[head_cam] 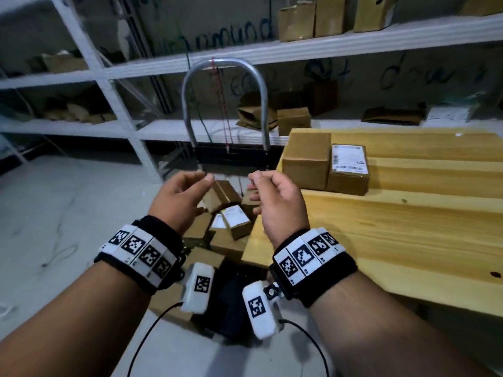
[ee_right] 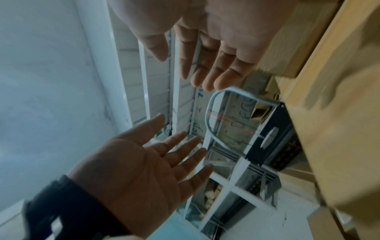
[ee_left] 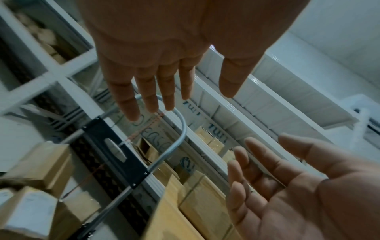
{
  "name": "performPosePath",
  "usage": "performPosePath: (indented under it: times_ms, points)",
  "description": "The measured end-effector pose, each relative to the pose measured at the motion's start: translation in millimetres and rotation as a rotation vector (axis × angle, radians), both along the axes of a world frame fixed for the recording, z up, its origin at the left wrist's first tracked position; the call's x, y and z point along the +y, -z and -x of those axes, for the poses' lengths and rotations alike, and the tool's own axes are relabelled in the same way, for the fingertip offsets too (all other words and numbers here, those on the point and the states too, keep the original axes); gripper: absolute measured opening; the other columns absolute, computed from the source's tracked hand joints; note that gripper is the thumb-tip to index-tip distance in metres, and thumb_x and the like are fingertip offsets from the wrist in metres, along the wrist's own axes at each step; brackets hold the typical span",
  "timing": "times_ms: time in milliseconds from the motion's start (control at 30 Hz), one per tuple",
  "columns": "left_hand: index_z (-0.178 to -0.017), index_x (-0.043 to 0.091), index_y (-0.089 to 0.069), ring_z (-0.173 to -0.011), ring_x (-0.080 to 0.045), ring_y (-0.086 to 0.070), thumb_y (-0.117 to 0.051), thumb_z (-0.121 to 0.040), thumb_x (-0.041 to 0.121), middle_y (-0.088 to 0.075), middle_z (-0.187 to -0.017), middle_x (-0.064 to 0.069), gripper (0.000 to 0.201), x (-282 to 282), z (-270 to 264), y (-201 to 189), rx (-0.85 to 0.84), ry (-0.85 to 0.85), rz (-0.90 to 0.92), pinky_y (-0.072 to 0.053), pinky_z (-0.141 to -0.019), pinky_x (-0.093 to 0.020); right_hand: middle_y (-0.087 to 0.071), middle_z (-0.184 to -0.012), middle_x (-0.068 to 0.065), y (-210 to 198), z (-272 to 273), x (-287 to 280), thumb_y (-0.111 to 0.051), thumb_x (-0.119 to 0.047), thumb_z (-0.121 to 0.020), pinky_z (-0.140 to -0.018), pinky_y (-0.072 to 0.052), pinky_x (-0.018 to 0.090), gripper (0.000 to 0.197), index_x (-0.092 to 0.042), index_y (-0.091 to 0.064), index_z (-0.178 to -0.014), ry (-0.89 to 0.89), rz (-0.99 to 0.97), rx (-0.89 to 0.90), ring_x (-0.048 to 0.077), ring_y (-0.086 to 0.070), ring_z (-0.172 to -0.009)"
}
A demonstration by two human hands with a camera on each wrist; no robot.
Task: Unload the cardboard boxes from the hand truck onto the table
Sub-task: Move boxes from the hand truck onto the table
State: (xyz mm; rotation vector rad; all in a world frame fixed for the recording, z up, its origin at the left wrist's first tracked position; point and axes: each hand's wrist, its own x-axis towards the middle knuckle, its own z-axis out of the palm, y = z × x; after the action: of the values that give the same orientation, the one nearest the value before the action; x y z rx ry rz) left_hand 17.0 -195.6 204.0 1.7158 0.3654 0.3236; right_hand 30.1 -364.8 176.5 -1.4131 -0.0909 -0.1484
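Several small cardboard boxes (head_cam: 223, 195) lie heaped on the hand truck (head_cam: 187, 91) below my hands, one with a white label (head_cam: 236, 220). The truck's silver arched handle (ee_left: 183, 133) stands upright beyond my fingers. Two boxes stand at the near left corner of the wooden table (head_cam: 408, 227): a plain one (head_cam: 306, 159) and a labelled one (head_cam: 348, 170). My left hand (head_cam: 190, 186) and right hand (head_cam: 261, 183) hover side by side above the heap, palms facing each other and holding nothing. The wrist views show the left hand (ee_left: 185, 81) and right hand (ee_right: 185, 65) with fingers extended.
White metal shelving (head_cam: 103, 74) with more cardboard boxes (head_cam: 296, 21) runs along the wall behind the truck. The table edge (head_cam: 255, 240) lies right beside the truck. Pale floor (head_cam: 68, 213) with loose cables spreads to the left.
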Motion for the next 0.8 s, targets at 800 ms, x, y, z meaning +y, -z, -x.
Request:
performPosePath:
  times_ms: [800]
  points:
    - [-0.147, 0.011, -0.056, -0.135, -0.033, -0.054, -0.055, -0.098, 0.066, -0.057, -0.152, -0.013, 0.073, 212, 46, 198, 0.573, -0.38, 0.394, -0.049, -0.105, -0.053, -0.058, -0.147, 0.016, 182, -10, 152, -0.053, -0.057, -0.102, -0.105, -0.052, 0.054, 0.066, -0.009, -0.054, -0.147, -0.388, 0.075, 0.837, 0.036, -0.056, -0.135]
